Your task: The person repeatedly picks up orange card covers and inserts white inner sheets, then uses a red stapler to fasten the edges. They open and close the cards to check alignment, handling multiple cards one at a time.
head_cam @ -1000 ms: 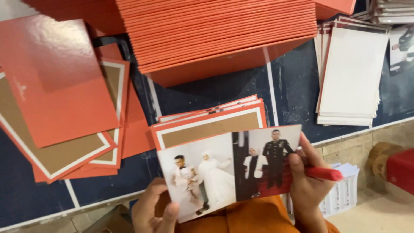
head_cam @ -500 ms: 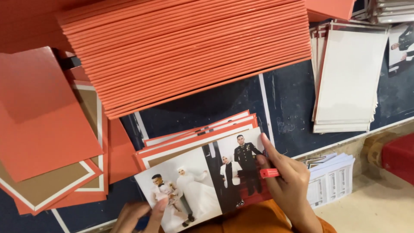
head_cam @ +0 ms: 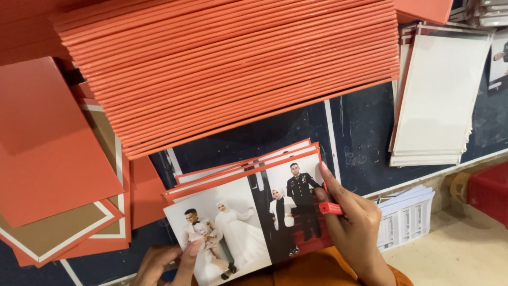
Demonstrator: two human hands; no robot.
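A printed photo sheet (head_cam: 248, 217) with two wedding pictures lies on a small pile of orange-edged cards (head_cam: 238, 169) at the near table edge. My left hand (head_cam: 166, 262) presses its lower left corner with the fingers. My right hand (head_cam: 352, 228) holds the sheet's right edge, and a small red tool (head_cam: 330, 208) is pinched between its fingers against the photo.
A big slanted stack of orange covers (head_cam: 238, 69) fills the far side. Loose orange and brown-backed covers (head_cam: 53, 175) lie at the left. A stack of white sheets (head_cam: 439, 95) sits at the right on the dark blue table (head_cam: 360, 137). A red crate (head_cam: 489, 190) stands below right.
The view has shifted, so the orange stack fills more of the picture. The photo sheet and both hands sit lower and more to the right, still holding the sheet.
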